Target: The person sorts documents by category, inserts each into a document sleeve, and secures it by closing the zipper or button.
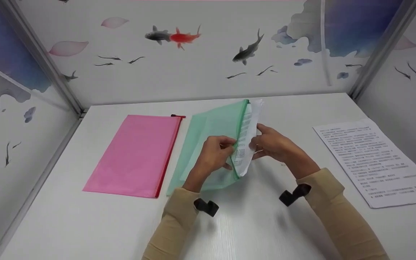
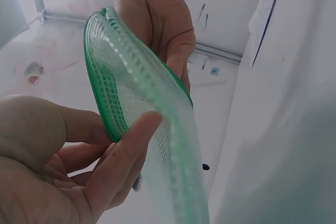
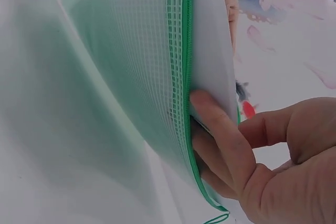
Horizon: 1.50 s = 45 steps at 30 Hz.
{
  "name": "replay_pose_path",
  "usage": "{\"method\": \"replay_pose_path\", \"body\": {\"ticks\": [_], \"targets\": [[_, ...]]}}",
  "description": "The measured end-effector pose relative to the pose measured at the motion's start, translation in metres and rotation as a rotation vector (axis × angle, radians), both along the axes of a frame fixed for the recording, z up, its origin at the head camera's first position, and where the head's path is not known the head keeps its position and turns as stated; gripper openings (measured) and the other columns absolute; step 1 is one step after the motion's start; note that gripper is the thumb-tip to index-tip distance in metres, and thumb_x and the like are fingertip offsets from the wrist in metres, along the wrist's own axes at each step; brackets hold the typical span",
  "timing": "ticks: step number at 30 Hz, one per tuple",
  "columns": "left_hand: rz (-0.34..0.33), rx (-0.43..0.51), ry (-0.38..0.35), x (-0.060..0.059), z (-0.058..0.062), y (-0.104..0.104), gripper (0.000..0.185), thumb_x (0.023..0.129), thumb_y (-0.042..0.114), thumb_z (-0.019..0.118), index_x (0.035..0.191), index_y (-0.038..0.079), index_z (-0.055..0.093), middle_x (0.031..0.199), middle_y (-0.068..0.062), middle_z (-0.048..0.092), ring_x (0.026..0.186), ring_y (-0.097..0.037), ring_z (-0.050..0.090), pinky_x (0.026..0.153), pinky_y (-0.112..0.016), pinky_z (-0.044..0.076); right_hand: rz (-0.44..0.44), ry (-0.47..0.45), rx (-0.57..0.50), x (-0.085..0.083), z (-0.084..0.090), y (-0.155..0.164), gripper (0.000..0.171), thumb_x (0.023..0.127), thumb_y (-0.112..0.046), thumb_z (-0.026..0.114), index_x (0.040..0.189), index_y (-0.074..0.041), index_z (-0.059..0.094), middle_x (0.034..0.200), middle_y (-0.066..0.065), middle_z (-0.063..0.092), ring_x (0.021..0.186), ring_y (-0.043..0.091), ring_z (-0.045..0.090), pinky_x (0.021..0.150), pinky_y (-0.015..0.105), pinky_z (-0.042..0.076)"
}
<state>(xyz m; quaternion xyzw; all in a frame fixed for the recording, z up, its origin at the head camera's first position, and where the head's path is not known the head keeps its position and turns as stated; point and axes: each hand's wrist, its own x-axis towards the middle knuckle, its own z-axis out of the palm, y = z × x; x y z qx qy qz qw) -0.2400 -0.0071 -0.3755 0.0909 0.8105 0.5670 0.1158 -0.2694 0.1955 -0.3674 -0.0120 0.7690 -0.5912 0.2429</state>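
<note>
A translucent green zip file pouch (image 1: pixel 215 124) is held up at its right side, its zipper edge parted. White printed papers (image 1: pixel 253 122) stick out through that opening. My left hand (image 1: pixel 213 155) pinches the near zippered edge; the left wrist view shows its thumb and fingers on the green rim (image 2: pixel 97 85). On the other side, my right hand (image 1: pixel 271 142) grips the protruding papers. In the right wrist view, its fingers lie against the paper stack (image 3: pixel 212 45), beside the green zipper (image 3: pixel 186 66), and some fingertips are hidden in the opening.
A pink zip file pouch (image 1: pixel 135 155) with a red zipper lies flat on the white table (image 1: pixel 67 216), left of the green one. Another stack of printed sheets (image 1: pixel 374 162) lies at the right. Decorated wall panels (image 1: pixel 200 72) enclose the back and sides.
</note>
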Motion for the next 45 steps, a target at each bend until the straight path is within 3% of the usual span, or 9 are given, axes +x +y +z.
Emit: {"method": "replay_pose_path", "body": {"ticks": [3,8,16,24,29,33,38,45], "targets": [[0.015,-0.003,-0.002,0.000,-0.001,0.001,0.030,0.097,0.003,0.057,0.126,0.004,0.068,0.112,-0.012,0.066,0.095,-0.021,0.060,0.065,-0.030,0.062,-0.022,0.000,0.017,-0.001,-0.001,0.000,0.079,0.092,0.002,0.048,0.161,-0.019,0.015,0.139,0.022,0.056,0.108,0.026,0.068,0.084,0.035,0.062],[0.030,-0.015,-0.012,0.001,-0.001,0.002,0.031,0.098,0.004,0.058,0.128,0.005,0.067,0.114,-0.011,0.066,0.096,-0.020,0.060,0.066,-0.029,0.062,0.013,0.022,0.033,-0.002,-0.001,0.003,0.074,0.093,0.002,0.047,0.159,-0.014,0.018,0.138,0.024,0.057,0.106,0.025,0.070,0.085,0.036,0.062],[-0.026,0.006,-0.001,0.000,0.000,0.000,0.029,0.098,0.001,0.057,0.126,0.001,0.066,0.112,-0.013,0.066,0.093,-0.019,0.061,0.062,-0.031,0.062,0.057,0.029,0.043,-0.005,0.004,0.009,0.070,0.092,0.003,0.048,0.157,-0.012,0.025,0.135,0.021,0.058,0.099,0.024,0.072,0.081,0.038,0.063],[0.016,-0.024,0.026,0.001,0.006,-0.003,0.030,0.098,0.003,0.058,0.126,0.004,0.067,0.113,-0.012,0.066,0.094,-0.021,0.060,0.065,-0.030,0.062,0.038,0.035,0.013,-0.008,0.010,0.017,0.073,0.095,0.000,0.049,0.160,-0.015,0.019,0.139,0.020,0.054,0.101,0.026,0.068,0.085,0.037,0.062],[-0.023,-0.015,-0.003,0.003,0.007,0.000,0.030,0.099,0.006,0.058,0.128,0.006,0.066,0.117,-0.011,0.066,0.098,-0.022,0.062,0.066,-0.030,0.062,0.063,0.034,0.027,-0.010,0.005,0.006,0.071,0.095,-0.001,0.053,0.158,-0.016,0.023,0.135,0.019,0.057,0.102,0.025,0.069,0.085,0.035,0.062],[-0.035,-0.028,0.022,0.003,0.008,0.001,0.030,0.100,0.005,0.057,0.128,0.005,0.066,0.116,-0.011,0.065,0.099,-0.021,0.061,0.068,-0.030,0.062,0.065,0.032,0.036,-0.010,0.003,-0.005,0.069,0.096,-0.001,0.055,0.157,-0.014,0.024,0.128,0.016,0.058,0.098,0.021,0.068,0.081,0.030,0.061],[-0.074,0.001,0.050,0.005,0.008,-0.002,0.029,0.099,0.003,0.056,0.126,0.003,0.067,0.115,-0.012,0.066,0.097,-0.019,0.061,0.066,-0.031,0.063,0.086,0.035,0.066,-0.013,-0.001,-0.015,0.079,0.094,0.001,0.052,0.161,-0.009,0.010,0.122,0.014,0.054,0.082,0.015,0.063,0.076,0.027,0.059],[-0.105,0.005,0.110,0.006,0.008,-0.005,0.028,0.098,0.000,0.054,0.123,-0.002,0.067,0.116,-0.016,0.068,0.095,-0.018,0.060,0.063,-0.032,0.062,0.116,0.068,0.079,-0.016,-0.007,-0.022,0.077,0.091,0.003,0.046,0.160,-0.013,0.014,0.132,0.016,0.054,0.096,0.020,0.061,0.084,0.031,0.056]]}}
